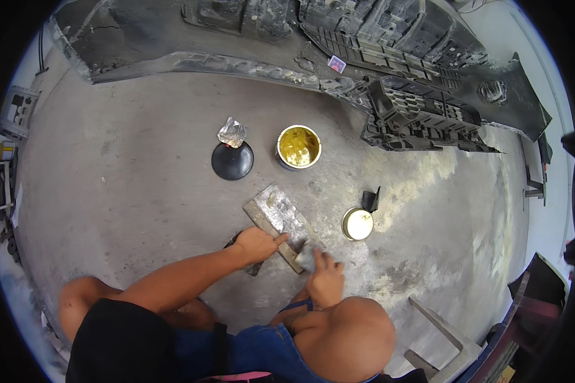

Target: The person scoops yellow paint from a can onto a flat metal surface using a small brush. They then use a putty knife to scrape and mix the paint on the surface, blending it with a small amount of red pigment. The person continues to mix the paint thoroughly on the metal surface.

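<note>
A flat board (277, 207) with a worn, silvery top lies aslant on the concrete floor in front of me. My left hand (255, 245) is closed on its left edge, one finger pressed on the top face. My right hand (326, 282) bends around a pale grey piece (306, 256), blurred by motion, at the board's near right end; its kind is not clear. Beyond the board stands an open can (299, 147) with yellowish smears inside. Left of that lies a round black lid (232, 161), with crumpled foil (232, 132) at its far edge.
A shallow round tin or lid (358, 224) with pale yellow inside sits to the right, a small black piece (370, 200) beside it. Large dark car body parts (249, 67) stretch across the far side. A wooden frame (450, 332) stands at the near right.
</note>
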A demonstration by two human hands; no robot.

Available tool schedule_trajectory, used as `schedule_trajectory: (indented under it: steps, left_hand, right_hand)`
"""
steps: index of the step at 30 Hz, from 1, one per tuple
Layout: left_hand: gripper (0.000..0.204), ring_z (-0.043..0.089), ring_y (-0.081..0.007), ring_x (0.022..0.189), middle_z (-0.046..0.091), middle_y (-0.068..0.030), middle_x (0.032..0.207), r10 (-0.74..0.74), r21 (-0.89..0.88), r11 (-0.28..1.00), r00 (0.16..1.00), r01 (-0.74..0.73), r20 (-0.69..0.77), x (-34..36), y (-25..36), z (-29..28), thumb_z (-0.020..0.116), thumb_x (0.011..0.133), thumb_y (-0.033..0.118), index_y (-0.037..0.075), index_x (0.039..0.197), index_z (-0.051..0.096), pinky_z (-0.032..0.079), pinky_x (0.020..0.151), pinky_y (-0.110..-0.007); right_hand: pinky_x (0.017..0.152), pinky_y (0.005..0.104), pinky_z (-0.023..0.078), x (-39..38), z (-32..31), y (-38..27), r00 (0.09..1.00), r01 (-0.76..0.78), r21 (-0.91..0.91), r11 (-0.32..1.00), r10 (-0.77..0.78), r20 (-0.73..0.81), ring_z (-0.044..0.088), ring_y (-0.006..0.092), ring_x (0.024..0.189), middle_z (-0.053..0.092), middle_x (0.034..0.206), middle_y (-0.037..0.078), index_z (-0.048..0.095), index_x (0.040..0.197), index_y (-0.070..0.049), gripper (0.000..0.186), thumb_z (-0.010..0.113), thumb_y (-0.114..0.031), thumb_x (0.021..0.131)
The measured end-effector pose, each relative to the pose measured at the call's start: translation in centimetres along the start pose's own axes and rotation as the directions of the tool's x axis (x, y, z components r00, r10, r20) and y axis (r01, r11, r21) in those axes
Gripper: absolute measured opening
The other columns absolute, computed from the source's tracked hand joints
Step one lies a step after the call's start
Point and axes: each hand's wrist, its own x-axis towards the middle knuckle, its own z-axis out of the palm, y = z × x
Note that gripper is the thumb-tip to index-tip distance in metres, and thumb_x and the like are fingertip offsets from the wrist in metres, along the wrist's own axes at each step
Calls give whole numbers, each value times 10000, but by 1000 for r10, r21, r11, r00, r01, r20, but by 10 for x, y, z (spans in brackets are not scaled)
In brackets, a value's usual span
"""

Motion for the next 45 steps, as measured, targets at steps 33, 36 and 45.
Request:
schedule_trajectory:
  steps: [33, 36, 45]
  left_hand:
    - [519, 755, -278, 758, 770, -108, 867, 19, -30, 999, 1000, -19, -3, 3, 2, 1, 456, 1068, 372, 115, 1517, 497, 583, 652, -422]
    - [434, 764, -284, 774, 773, -114, 884, 67, -87, 994, 997, -70, -36, 4, 13, 5, 502, 1035, 330, 53, 1354, 603, 595, 662, -437]
    - [448, 759, -316, 788, 770, -121, 940, 13, -201, 980, 999, -5, 38, 5, 28, 34, 461, 1069, 462, 115, 1315, 601, 597, 651, -464]
  right_hand:
    - [955, 564, 444, 46, 18, -32, 975, -203, 6, 979, 201, 89, 496, 390, 1220, 528, 1477, 78, 535, 1481, -129, 801, 787, -471, 802]
    - [993, 559, 426, 55, 14, -38, 971, -135, 80, 988, 148, -189, 503, 388, 1221, 545, 1467, 84, 568, 1459, -126, 791, 769, -529, 809]
    - [1039, 558, 413, 63, 22, -49, 984, -129, 20, 991, 131, -120, 487, 408, 1269, 507, 1511, 64, 517, 1508, -174, 881, 821, -458, 731]
